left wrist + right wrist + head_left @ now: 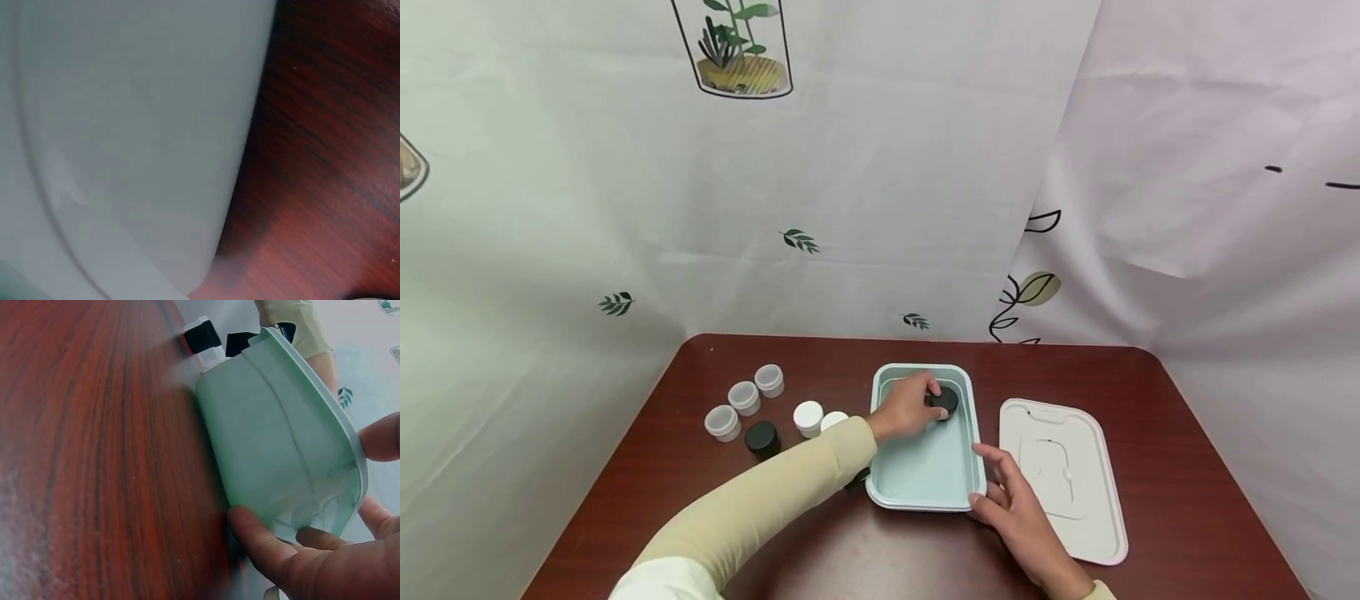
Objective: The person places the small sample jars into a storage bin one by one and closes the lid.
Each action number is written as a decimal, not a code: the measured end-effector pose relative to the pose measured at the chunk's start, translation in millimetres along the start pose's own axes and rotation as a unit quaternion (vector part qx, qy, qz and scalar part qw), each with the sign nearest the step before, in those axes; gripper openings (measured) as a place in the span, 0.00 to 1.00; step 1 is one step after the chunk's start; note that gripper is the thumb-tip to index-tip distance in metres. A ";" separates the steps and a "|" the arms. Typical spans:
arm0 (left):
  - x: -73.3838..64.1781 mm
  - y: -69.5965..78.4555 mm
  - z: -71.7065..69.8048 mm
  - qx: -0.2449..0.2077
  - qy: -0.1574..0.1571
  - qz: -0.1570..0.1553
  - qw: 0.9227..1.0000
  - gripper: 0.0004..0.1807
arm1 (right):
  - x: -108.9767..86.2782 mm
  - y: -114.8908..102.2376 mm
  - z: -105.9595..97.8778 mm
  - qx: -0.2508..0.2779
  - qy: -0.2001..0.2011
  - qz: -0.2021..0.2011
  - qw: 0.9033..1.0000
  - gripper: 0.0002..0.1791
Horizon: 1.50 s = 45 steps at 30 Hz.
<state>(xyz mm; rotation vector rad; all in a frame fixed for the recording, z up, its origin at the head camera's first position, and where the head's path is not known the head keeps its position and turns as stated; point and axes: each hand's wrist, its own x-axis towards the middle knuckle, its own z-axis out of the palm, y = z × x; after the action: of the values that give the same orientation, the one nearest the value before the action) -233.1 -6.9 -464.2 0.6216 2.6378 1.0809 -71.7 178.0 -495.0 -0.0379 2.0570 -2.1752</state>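
A pale mint plastic box stands with its top uncovered in the head view. My left hand reaches into its far part and pinches a small round black jar between thumb and fingers. My right hand grips the box's near right corner, thumb and fingers around the rim. In the right wrist view those fingers lie against the box's outer wall. The left wrist view shows just the box's wall close up, with the left hand out of sight.
Left of the box stand several translucent jars, another black jar and two white jars, one partly hidden by the left sleeve. A white lid lies flat to the right. A printed cloth hangs behind the table.
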 end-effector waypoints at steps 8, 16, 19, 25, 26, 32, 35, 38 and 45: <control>-1.4 3.3 -2.3 -0.006 0.001 -0.002 1.000 0.17 | 0.2 -0.4 -0.4 -0.001 0.002 -0.003 1.000 0.33; -3.1 8.2 -8.0 -0.005 -0.021 -0.010 1.000 0.23 | 0.2 -4.7 3.1 0.009 0.012 0.019 1.000 0.34; -5.5 11.9 -14.5 -0.010 -0.017 0.000 1.000 0.25 | 0.7 -5.1 3.8 0.007 0.013 0.019 1.000 0.33; -17.3 14.8 -29.5 -0.071 0.000 0.001 0.997 0.25 | 0.7 -5.9 4.1 0.003 0.010 0.015 1.000 0.34; -19.9 14.8 -32.5 -0.088 0.005 0.000 0.996 0.25 | 0.5 -6.0 4.0 0.003 0.009 0.014 1.000 0.34; -42.3 11.6 -56.5 -0.168 0.050 -0.015 0.984 0.25 | -1.3 -5.5 2.5 0.005 0.008 0.007 1.000 0.35; -55.9 1.4 -70.3 -0.181 0.084 -0.026 0.980 0.23 | -2.5 -4.6 2.2 0.006 0.011 0.011 1.000 0.35; -70.6 -14.9 -85.9 -0.189 0.117 -0.042 0.974 0.21 | -3.6 -3.9 2.6 0.006 0.014 0.018 1.000 0.35; -114.2 -58.6 -131.3 -0.192 0.174 -0.083 0.962 0.24 | -4.6 -4.1 4.6 0.008 0.019 0.017 1.000 0.35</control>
<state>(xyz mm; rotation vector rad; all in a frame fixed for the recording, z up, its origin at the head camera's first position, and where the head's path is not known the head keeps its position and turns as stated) -196.2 -177.9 -408.3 0.1354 2.5731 1.7168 -67.0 174.1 -490.2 0.0398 2.0434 -2.1890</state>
